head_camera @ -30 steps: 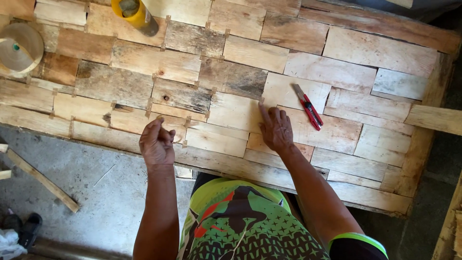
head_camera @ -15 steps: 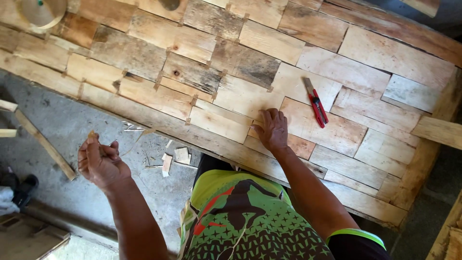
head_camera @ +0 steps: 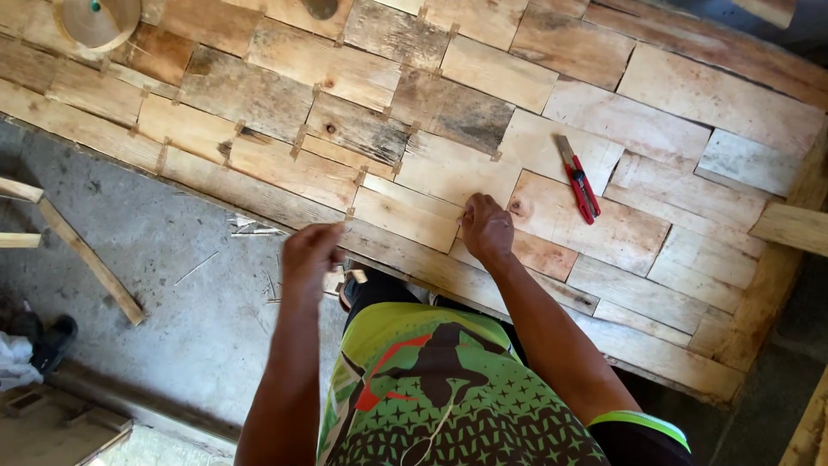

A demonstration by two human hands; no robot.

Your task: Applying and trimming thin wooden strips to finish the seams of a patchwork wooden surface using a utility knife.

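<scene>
A panel of rough wooden planks [head_camera: 448, 112] lies in front of me, with small wooden spacers wedged in its seams. My right hand [head_camera: 487, 229] rests on a pale plank [head_camera: 414, 216] near the panel's near edge, fingertips at a seam, gripping nothing. My left hand [head_camera: 309, 255] is blurred, hovering at the panel's near edge by a small spacer [head_camera: 349, 213]. Its fingers are curled, and I cannot tell whether they pinch anything. A red utility knife [head_camera: 580, 179] lies on the planks to the right of my right hand.
A round tan lid [head_camera: 97, 19] sits on the panel at top left. Wood chips [head_camera: 246, 226] and thin sticks [head_camera: 90, 259] lie on the grey concrete floor to the left. Loose boards [head_camera: 789, 226] rest at the right edge.
My left hand went from the panel down to the chips on the floor, then came back up to the panel's edge with its fingers curled. My right hand stayed on the planks.
</scene>
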